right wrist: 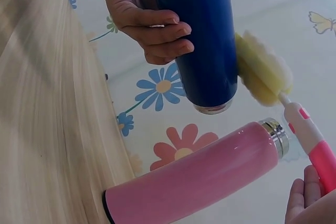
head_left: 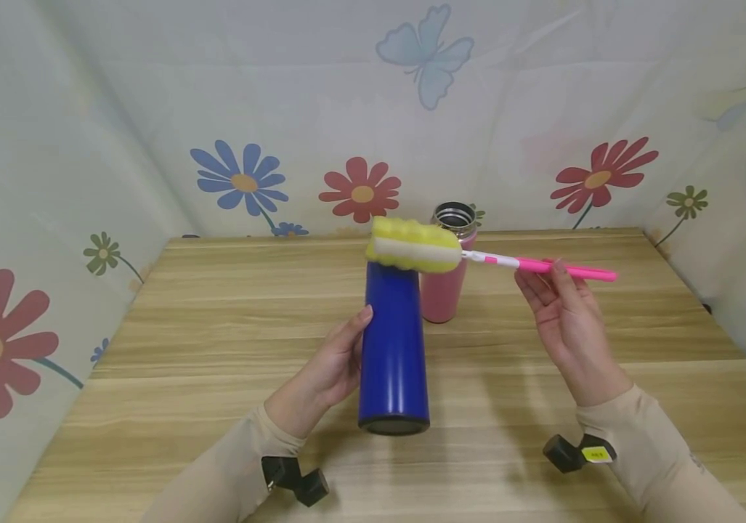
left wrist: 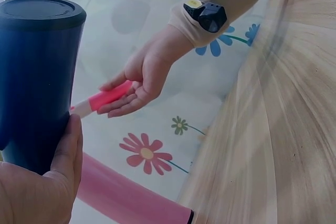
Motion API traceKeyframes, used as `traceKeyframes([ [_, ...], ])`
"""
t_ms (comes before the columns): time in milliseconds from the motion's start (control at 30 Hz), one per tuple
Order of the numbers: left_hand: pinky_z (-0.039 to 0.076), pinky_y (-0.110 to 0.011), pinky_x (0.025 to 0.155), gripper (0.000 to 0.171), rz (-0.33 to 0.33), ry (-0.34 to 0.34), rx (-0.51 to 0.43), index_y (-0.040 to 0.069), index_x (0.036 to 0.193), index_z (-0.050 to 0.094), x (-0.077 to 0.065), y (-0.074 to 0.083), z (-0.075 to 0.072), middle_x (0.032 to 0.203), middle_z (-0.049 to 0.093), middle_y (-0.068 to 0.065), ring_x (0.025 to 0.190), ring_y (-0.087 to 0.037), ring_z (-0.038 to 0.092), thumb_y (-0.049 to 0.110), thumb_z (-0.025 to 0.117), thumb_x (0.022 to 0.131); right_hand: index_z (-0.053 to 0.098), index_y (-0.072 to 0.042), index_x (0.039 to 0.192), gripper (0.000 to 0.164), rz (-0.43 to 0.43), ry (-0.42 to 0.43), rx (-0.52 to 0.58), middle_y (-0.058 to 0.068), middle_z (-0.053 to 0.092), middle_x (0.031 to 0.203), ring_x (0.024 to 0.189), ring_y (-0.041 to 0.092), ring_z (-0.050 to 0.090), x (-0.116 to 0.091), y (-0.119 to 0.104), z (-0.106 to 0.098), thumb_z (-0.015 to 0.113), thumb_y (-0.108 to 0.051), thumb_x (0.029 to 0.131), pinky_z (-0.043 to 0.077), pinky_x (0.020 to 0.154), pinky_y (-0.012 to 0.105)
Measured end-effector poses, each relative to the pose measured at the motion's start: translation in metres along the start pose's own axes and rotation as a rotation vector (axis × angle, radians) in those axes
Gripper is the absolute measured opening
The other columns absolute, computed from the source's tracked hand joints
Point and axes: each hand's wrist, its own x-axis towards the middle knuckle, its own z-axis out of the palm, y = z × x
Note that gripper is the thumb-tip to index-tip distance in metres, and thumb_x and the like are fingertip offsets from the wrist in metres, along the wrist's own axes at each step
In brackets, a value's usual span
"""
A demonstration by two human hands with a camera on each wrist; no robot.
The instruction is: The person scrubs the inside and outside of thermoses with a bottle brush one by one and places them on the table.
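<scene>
My left hand (head_left: 336,359) grips a blue thermos flask (head_left: 394,349) around its side, with its base tipped toward me above the table. In the right wrist view, the fingers of that hand curl around the blue flask (right wrist: 202,35) and its metal rim faces away. My right hand (head_left: 569,323) pinches the pink handle (head_left: 542,266) of a sponge bottle brush between thumb and fingers. The brush's yellow and white sponge head (head_left: 412,245) lies crosswise at the far end of the blue flask, overlapping it in the head view. In the right wrist view the sponge (right wrist: 262,69) is beside the flask's side.
Behind the blue flask a pink thermos flask (head_left: 444,290) stands upright on the wooden table (head_left: 248,290), its metal mouth uncovered. A flowered cloth backdrop (head_left: 294,94) surrounds the table at the back and sides.
</scene>
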Motion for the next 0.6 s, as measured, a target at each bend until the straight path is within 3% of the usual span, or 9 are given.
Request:
traceKeyframes([
  [300,0.056,-0.019,0.071,0.045,-0.015,0.019,0.010,0.014,0.109,0.054,0.001,0.000,-0.002,0.087,0.071,0.009,0.078,-0.005,0.068,0.051,0.065,0.086,0.062,-0.004,0.103,0.017,0.020,-0.062,-0.039,0.008,0.070,0.098,0.096,0.020,0.071,-0.008,-0.001,-0.006,0.048,-0.011,0.099,0.054,0.094,0.030],
  [600,0.056,-0.019,0.070,0.037,-0.002,0.047,-0.027,0.018,0.099,0.061,0.004,-0.001,-0.004,0.084,0.072,0.009,0.076,-0.005,0.068,0.051,0.068,0.084,0.063,-0.003,0.103,0.024,0.032,-0.124,-0.046,0.009,0.070,0.098,0.097,0.021,0.070,-0.016,-0.002,-0.013,0.041,-0.009,0.102,0.053,0.096,0.031],
])
